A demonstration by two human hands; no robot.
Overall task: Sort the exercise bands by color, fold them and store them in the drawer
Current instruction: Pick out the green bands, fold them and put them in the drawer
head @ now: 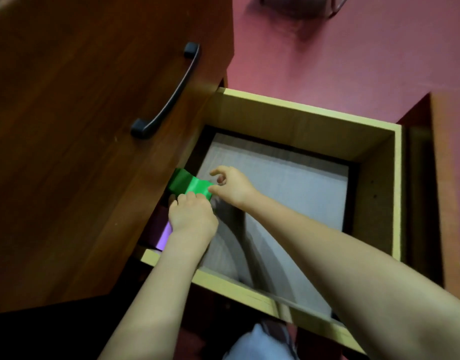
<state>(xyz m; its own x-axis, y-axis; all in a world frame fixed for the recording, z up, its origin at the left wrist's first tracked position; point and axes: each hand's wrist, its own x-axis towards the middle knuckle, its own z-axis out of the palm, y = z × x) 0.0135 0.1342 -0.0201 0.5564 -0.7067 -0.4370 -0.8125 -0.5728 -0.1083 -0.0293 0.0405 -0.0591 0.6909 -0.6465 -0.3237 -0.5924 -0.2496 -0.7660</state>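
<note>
Green band (188, 185) in hands (193, 216) (231, 187) (curled)

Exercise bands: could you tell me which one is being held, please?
The green band, in the left hand and right hand; the purple band lies nearer, unheld.

Two hands (193, 216) (232, 185), one green band (188, 183), one purple band (164, 237), one drawer (301, 106).

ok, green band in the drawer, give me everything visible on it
The green band is a bright green, smooth, slightly glossy strip, rubbery-looking, folded into a short flat bundle with soft creases. It lies at the left side of the open drawer, its left end out of sight. The left hand curls its fingers over the near edge; the right hand pinches the right end. A purple band lies nearer along the same side.
</note>
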